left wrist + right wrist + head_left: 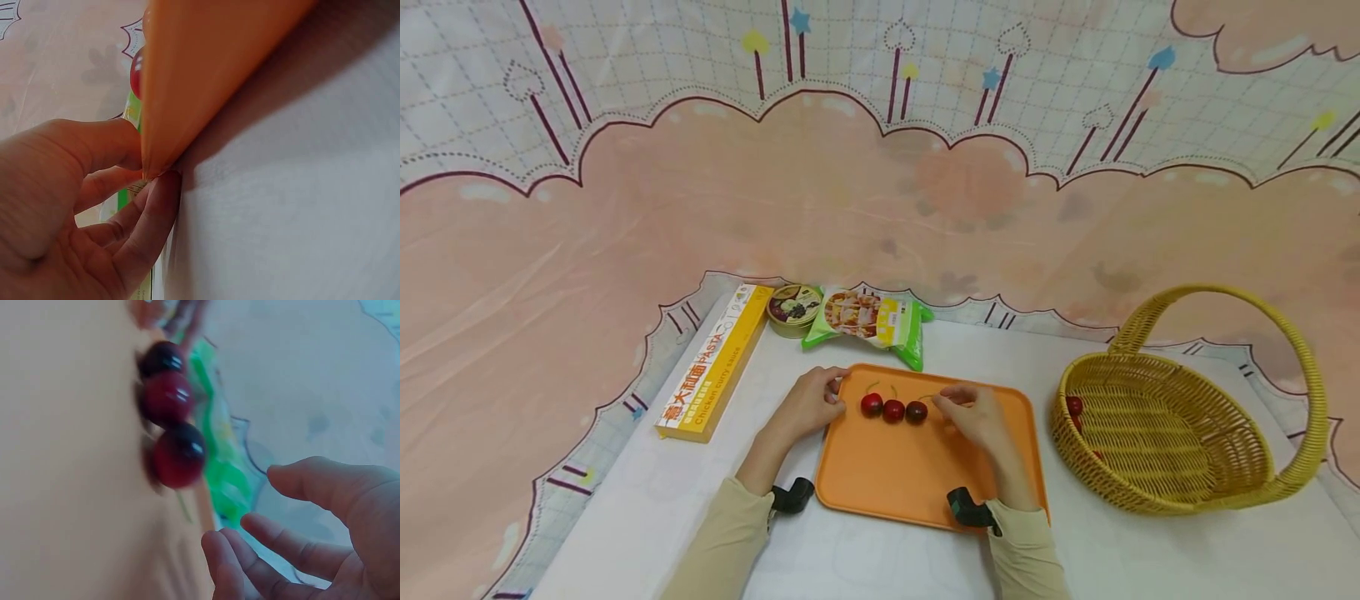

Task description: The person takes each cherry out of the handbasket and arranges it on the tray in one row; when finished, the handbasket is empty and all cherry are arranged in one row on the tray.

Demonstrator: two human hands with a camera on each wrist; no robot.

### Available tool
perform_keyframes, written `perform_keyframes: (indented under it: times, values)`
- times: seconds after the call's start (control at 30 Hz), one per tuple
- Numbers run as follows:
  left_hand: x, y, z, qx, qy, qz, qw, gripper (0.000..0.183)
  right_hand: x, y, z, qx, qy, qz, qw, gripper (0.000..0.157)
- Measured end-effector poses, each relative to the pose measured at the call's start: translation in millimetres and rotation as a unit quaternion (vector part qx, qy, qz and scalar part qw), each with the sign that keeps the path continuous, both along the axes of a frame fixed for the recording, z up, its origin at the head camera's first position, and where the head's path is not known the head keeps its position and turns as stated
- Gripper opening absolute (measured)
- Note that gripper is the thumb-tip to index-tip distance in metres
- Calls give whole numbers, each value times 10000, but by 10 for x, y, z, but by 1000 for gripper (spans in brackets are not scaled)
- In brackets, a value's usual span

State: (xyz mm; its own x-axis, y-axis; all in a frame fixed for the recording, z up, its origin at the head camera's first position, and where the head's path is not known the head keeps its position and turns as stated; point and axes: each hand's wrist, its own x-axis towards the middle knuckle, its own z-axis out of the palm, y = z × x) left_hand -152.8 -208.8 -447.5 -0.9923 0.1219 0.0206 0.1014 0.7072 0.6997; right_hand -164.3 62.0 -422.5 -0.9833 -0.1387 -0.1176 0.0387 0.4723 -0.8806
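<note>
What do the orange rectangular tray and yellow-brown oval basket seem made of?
Orange rectangular tray: probably plastic, smooth, soft sheen, from its even colour and raised rim. Yellow-brown oval basket: wicker-like, slightly glossy; interlaced strands show, but natural or synthetic is unclear.

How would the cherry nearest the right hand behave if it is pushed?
The end cherry looks round, so it would probably roll. Being glossy, it may also be slippery. Pushed left, it would likely bump the middle cherry.
</note>
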Motion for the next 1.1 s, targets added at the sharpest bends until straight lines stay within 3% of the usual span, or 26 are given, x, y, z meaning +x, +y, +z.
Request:
perform_keyframes:
  times: [0.2, 0.43, 0.6, 0.67, 0.87, 1.1]
  values:
    - [19, -7, -26, 28, 71, 19, 10000, 51, -8, 311, 208, -14, 296, -282, 9992, 27]
    - [29, -6, -93, 132, 84, -40, 9999, 49, 5, 902, 574, -112, 448, -762, 9960, 42]
    - [-1, -8, -62, 175, 105, 20, 9998, 49, -152, 1359, 799, 201, 408, -604, 9971, 53]
    - [-6, -9, -52, 183, 80, 12, 9998, 49, -224, 1519, 854, 384, 202, -446, 9981, 56]
    - [-14, -33, -60, 207, 107, 5, 9997, 49, -434, 1826, 862, 863, -663, 55, 9940, 60]
    - [-9, -31, -72, 291, 114, -27, 9995, 49, -540, 1961, 667, 850, -1255, 606, 9866, 44]
